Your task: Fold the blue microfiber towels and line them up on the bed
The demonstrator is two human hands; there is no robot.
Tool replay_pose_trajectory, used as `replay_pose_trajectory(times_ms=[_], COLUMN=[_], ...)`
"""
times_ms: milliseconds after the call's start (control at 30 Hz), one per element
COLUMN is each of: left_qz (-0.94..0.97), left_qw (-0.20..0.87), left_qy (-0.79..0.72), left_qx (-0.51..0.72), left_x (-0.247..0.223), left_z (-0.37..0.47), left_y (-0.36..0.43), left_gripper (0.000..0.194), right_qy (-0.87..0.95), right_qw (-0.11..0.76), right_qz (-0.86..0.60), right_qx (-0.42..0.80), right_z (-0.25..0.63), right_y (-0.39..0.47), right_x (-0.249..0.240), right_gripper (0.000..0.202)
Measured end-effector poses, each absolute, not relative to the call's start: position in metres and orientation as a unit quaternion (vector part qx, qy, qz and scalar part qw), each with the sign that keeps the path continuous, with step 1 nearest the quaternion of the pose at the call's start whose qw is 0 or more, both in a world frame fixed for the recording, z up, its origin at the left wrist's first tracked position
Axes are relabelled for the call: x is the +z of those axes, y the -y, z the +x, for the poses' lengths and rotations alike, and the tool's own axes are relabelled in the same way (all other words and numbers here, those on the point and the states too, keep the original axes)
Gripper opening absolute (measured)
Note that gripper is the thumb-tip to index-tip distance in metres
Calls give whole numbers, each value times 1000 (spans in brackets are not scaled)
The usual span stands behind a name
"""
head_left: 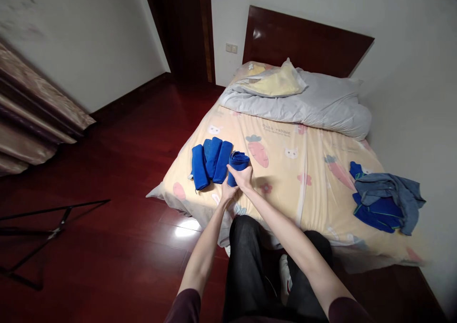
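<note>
Both my hands hold one rolled blue towel (238,160) just above the bed, its coiled end facing up. My left hand (228,189) grips it low on the left side, partly hidden behind the roll and my other hand. Across its front and right side wraps my right hand (243,176), thumb reaching over to the left. Right beside the held roll, several more rolled blue towels (216,158) lie side by side on the yellow patterned bedsheet (278,180).
A crumpled pile of blue and grey cloths (385,201) lies at the bed's right edge. Grey bedding (321,99) and a yellow pillow (276,82) are by the dark headboard (303,42). Black stand legs (53,232) rest on the red floor at left, near a curtain (32,118).
</note>
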State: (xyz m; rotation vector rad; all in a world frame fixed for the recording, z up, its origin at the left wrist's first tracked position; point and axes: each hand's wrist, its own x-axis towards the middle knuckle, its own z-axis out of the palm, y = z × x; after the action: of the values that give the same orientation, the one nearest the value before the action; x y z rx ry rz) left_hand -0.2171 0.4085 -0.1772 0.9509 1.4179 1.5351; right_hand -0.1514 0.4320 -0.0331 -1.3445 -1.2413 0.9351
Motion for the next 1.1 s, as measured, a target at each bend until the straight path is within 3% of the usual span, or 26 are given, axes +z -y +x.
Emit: replay_pose_trajectory(times_ms=[367, 933, 1100], left_qz=[383, 355, 365], left_qw=[381, 369, 361], left_qy=[-595, -621, -611], left_qx=[595, 593, 603], left_x=[-174, -190, -190], left_z=[-244, -262, -262], left_y=[-388, -382, -382], left_gripper=[63, 57, 67], right_qy=[533, 550, 561], right_qw=[520, 518, 503], right_qz=[-523, -504, -499], right_qx=[415, 420, 428], right_z=[-172, -192, -191], right_y=[-420, -415, -416], right_x=[-30, -37, -37], right_gripper=[54, 56, 59])
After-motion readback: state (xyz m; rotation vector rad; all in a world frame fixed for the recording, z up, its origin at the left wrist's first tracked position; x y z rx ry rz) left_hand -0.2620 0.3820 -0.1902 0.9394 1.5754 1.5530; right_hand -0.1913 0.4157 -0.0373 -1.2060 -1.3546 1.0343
